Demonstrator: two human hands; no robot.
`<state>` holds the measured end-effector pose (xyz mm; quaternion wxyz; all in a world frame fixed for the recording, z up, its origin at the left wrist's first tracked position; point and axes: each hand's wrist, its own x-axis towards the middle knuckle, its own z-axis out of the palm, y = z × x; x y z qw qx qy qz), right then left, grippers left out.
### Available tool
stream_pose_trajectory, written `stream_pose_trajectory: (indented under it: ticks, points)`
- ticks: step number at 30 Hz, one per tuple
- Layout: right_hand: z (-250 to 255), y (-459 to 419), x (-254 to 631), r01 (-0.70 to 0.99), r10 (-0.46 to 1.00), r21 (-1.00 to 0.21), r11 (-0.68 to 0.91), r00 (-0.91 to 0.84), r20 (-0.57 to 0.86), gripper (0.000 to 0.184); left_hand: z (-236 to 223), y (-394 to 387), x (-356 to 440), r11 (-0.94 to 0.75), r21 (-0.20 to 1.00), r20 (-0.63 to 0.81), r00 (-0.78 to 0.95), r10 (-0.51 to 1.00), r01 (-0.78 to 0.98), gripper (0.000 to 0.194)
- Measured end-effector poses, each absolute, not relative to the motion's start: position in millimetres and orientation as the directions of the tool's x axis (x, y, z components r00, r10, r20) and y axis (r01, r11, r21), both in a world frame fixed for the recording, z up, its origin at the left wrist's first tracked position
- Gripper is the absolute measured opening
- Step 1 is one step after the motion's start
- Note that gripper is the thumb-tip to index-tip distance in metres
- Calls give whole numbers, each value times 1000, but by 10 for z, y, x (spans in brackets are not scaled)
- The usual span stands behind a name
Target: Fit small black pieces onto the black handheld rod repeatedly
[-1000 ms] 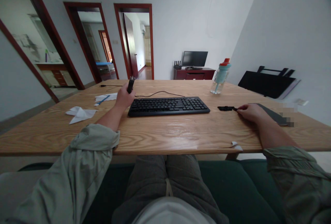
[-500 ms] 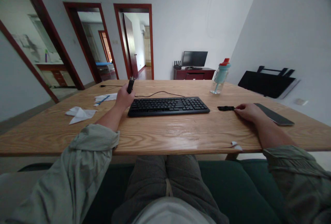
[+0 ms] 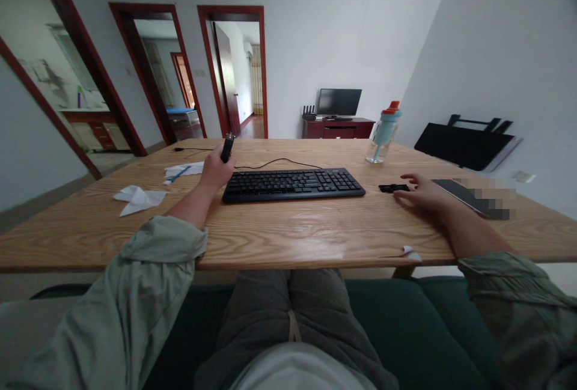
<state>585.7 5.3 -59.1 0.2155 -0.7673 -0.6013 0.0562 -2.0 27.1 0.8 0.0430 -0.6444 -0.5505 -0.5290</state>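
1. Crumpled tissue (image 3: 140, 200), near left on the table (image 3: 288, 234).
2. Left hand's (image 3: 216, 172) got a black stick-like thing (image 3: 228, 148) gripped upright-ish, just beside the keyboard's (image 3: 295, 186) far left corner.
3. Small black item (image 3: 393, 188) lies right of the keyboard; right hand's (image 3: 424, 191) fingers are parted at it, can't tell if touching.

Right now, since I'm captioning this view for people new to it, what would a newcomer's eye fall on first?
Probably the long black keyboard, lying across the middle of the pale wooden table. Next comes the clear bottle with its bright red top, standing beyond the keyboard, to its right. The left hand also stands out, holding a short black stick up by the keyboard's far left corner.
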Motion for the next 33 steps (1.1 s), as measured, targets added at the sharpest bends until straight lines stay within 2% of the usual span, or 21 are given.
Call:
stream_pose_trajectory:
  ticks: [4,9,18,33]
  points:
    - [-598,48,5807,848,961,-494,-192,264,78,78,11,268,-22,-383,522,731,-167,662,762,11]
    - [-591,49,5757,872,952,-450,-194,278,128,75,0,278,-28,-399,512,741,-156,653,761,11]
    - [-628,91,5803,890,945,-423,-171,270,186,83,3,281,-33,-382,511,731,-155,664,770,9]
    - [-669,136,5847,896,940,-413,-163,268,210,73,-8,294,-38,-390,504,738,-149,659,770,8]
